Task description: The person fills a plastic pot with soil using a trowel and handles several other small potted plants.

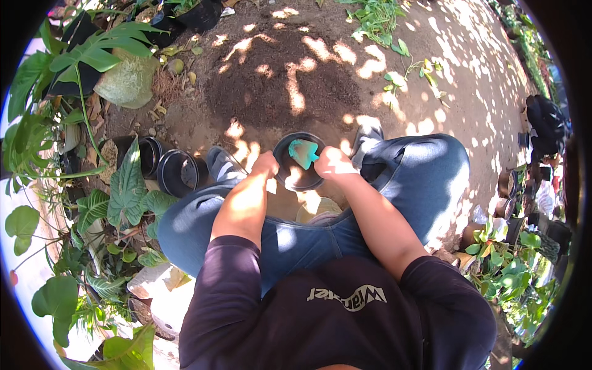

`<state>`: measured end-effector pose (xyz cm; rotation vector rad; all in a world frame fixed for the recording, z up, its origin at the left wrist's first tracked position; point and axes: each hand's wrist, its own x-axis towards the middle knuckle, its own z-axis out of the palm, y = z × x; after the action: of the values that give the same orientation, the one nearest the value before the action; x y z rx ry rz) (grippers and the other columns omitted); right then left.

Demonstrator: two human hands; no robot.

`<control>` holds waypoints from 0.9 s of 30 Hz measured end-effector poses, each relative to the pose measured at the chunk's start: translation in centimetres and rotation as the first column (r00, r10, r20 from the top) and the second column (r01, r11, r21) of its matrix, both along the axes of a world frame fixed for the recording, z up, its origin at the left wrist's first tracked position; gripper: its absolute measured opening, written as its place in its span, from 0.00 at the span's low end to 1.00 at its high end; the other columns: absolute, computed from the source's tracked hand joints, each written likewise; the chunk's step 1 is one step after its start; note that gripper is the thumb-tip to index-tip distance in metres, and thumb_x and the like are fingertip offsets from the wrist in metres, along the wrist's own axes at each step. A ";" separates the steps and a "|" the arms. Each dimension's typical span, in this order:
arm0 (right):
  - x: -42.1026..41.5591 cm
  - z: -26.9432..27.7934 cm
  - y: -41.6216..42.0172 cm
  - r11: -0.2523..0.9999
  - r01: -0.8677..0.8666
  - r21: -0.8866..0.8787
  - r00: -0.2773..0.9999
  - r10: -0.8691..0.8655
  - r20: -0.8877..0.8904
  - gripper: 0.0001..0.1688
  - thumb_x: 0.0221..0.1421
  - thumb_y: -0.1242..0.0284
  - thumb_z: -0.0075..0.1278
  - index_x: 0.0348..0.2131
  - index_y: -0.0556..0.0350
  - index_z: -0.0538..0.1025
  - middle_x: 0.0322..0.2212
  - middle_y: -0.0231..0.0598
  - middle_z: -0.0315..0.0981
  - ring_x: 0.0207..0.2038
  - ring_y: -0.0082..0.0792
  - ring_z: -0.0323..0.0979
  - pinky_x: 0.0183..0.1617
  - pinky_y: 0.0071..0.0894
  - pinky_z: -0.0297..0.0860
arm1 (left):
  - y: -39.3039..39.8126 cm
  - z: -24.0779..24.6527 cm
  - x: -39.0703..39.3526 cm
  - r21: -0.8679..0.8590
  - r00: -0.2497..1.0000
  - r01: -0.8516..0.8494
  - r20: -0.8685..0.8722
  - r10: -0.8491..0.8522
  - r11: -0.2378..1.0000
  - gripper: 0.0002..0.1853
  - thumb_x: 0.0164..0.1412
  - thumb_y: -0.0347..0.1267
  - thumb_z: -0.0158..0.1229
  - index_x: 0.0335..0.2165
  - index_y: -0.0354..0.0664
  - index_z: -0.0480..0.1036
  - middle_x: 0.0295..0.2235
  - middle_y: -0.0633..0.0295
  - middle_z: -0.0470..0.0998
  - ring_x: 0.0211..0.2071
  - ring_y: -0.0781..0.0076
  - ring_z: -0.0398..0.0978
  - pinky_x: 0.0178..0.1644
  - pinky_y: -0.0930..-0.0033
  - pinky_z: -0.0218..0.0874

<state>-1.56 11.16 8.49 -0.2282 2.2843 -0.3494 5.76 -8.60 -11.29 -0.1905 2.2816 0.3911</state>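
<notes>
Between my knees is a round black plastic pot (299, 184), its mouth facing up, with soil visible inside. My left hand (266, 165) grips the left rim of the pot. At the right rim, my right hand (334, 163) is closed around the handle of a small turquoise garden trowel (303, 153), whose blade lies over the mouth of the pot. Whether the right fingers also hold the rim is hidden. Past the pot spreads a patch of dark loose soil (277, 92) on the ground.
Black plastic pots (178, 173) stand beside my left foot. A large stone (129, 79) and leafy plants (127, 185) line the left side. Pulled green vines (377, 21) lie at the top. More pots (507, 183) and plants are along the right edge.
</notes>
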 end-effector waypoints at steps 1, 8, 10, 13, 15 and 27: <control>-0.2 -0.1 0.0 1.000 0.015 0.002 1.000 -0.015 0.015 0.14 0.39 0.72 0.43 0.27 0.59 0.75 0.31 0.54 0.71 0.38 0.46 0.69 0.40 0.34 0.66 | -0.2 -0.2 -0.1 -0.006 1.000 0.010 0.003 -0.010 1.000 0.14 0.46 0.27 0.47 0.35 0.33 0.65 0.36 0.46 0.71 0.41 0.52 0.68 0.41 0.61 0.61; -1.0 -2.3 0.2 0.969 0.247 -0.027 0.949 -0.236 0.207 0.11 0.35 0.75 0.40 0.16 0.65 0.73 0.13 0.50 0.69 0.21 0.41 0.71 0.28 0.35 0.65 | -0.1 2.4 -1.4 0.088 0.991 -0.079 0.118 0.068 0.993 0.21 0.34 0.22 0.58 0.34 0.29 0.66 0.35 0.45 0.71 0.39 0.53 0.69 0.39 0.62 0.62; -0.9 -1.3 0.4 0.977 0.203 -0.061 0.973 -0.194 0.126 0.16 0.41 0.70 0.42 0.15 0.66 0.72 0.11 0.48 0.68 0.16 0.40 0.68 0.25 0.35 0.64 | 1.3 6.3 -1.9 0.088 0.930 -0.343 0.170 0.325 0.935 0.21 0.32 0.22 0.60 0.32 0.29 0.67 0.34 0.45 0.72 0.39 0.53 0.70 0.38 0.61 0.62; -1.3 -0.8 0.2 0.989 0.135 -0.059 0.980 -0.125 0.154 0.12 0.35 0.76 0.38 0.15 0.68 0.73 0.13 0.51 0.68 0.17 0.41 0.70 0.26 0.35 0.65 | 0.6 4.9 -1.3 0.038 0.978 0.208 -0.018 -0.208 0.977 0.16 0.33 0.22 0.59 0.29 0.32 0.71 0.28 0.45 0.74 0.33 0.53 0.72 0.35 0.62 0.64; -1.1 -3.6 0.3 0.975 0.223 -0.009 0.952 -0.216 0.215 0.12 0.36 0.77 0.38 0.16 0.67 0.73 0.12 0.51 0.67 0.16 0.42 0.70 0.25 0.36 0.65 | 0.7 5.5 -1.8 0.092 0.982 -0.159 0.121 0.147 0.983 0.14 0.34 0.23 0.58 0.28 0.32 0.72 0.26 0.45 0.74 0.31 0.54 0.73 0.33 0.63 0.65; 1.5 -3.1 0.7 0.998 -0.023 -0.052 0.997 0.026 0.068 0.15 0.44 0.71 0.45 0.34 0.61 0.70 0.33 0.50 0.70 0.38 0.46 0.68 0.39 0.37 0.66 | 1.2 6.9 -0.5 0.228 0.803 -0.584 0.301 0.514 0.779 0.08 0.45 0.23 0.49 0.16 0.30 0.72 0.16 0.56 0.75 0.16 0.72 0.73 0.15 0.68 0.61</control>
<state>-0.06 11.90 5.41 -0.2664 2.2046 -0.3979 5.24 -7.36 -4.43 -0.7193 1.8709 0.9795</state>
